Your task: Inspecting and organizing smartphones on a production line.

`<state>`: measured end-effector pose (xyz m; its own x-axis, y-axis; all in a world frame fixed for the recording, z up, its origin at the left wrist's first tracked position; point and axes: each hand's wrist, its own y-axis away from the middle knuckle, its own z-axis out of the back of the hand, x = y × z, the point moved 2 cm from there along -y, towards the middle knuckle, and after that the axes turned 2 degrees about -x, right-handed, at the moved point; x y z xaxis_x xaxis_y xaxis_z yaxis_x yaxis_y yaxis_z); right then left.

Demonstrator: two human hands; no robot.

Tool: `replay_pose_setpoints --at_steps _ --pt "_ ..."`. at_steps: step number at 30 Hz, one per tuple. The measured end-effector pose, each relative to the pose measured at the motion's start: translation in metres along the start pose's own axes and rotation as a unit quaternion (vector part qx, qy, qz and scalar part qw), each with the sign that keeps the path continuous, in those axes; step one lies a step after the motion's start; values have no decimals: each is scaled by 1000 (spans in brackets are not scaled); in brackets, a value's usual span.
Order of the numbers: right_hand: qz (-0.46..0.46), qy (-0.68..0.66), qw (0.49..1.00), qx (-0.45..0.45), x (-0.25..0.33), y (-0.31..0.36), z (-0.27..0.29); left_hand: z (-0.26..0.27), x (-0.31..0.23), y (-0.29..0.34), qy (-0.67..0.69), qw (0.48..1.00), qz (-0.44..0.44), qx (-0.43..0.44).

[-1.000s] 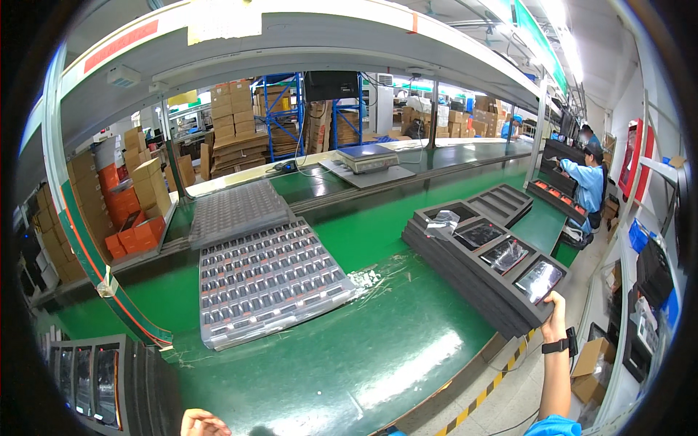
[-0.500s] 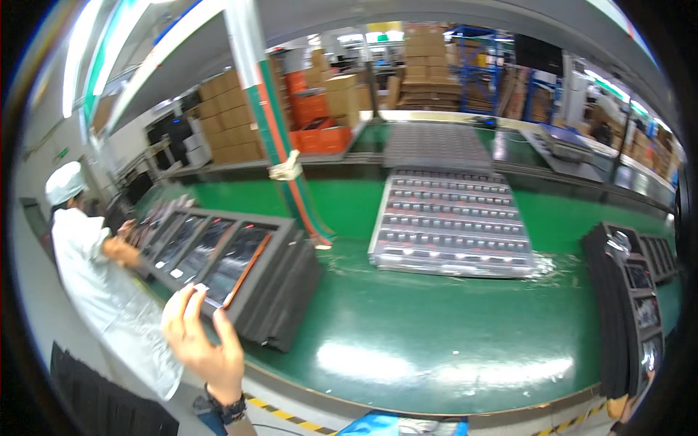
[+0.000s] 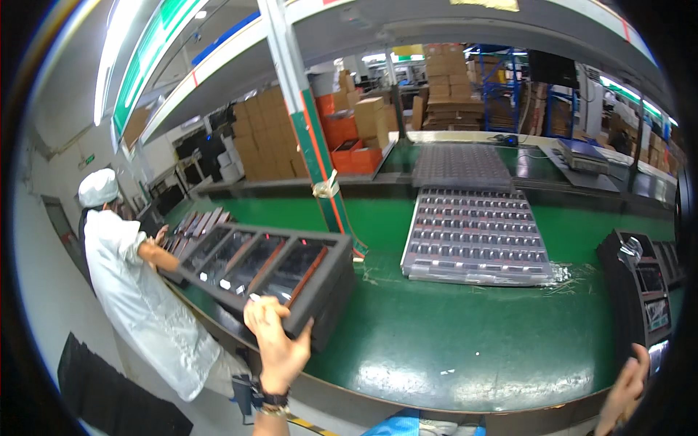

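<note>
My left hand [image 3: 278, 349] is at the near edge of a stack of black foam trays [image 3: 336, 287] on the left. Its fingers bend over a white tab at the end of a dark glossy panel [image 3: 302, 267], and the thumb stands apart. Several such panels lie in the top tray's slots. At the lower right edge, my right hand [image 3: 627, 389] is open with nothing visible in it. It is beside the near end of another black foam stack [image 3: 627, 312], whose slots hold dark and clear-wrapped pieces.
Clear plastic trays [image 3: 476, 236] with rows of small parts lie mid-bench on the green bench top [image 3: 436, 334]. A post [image 3: 320, 156] rises behind the left stack. A co-worker in a white coat [image 3: 138, 298] stands left, hands at more panels. Cartons [image 3: 265, 134] are stacked beyond.
The view has swung left, shifting the scene rightward. My left hand has come closer to the left foam stack's near edge. My right hand shows more and has come away from the right stack.
</note>
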<state>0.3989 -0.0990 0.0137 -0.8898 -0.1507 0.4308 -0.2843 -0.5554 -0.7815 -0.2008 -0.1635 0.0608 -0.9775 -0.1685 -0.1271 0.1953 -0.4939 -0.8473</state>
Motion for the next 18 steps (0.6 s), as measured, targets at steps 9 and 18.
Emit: replay_pose_setpoints --at_steps 9,18 --pt "-329 -600 447 576 251 38 -124 13 -165 69 104 952 -288 -10" --pt "-417 -568 551 447 161 30 -87 6 -76 75 -65 943 -297 -135"
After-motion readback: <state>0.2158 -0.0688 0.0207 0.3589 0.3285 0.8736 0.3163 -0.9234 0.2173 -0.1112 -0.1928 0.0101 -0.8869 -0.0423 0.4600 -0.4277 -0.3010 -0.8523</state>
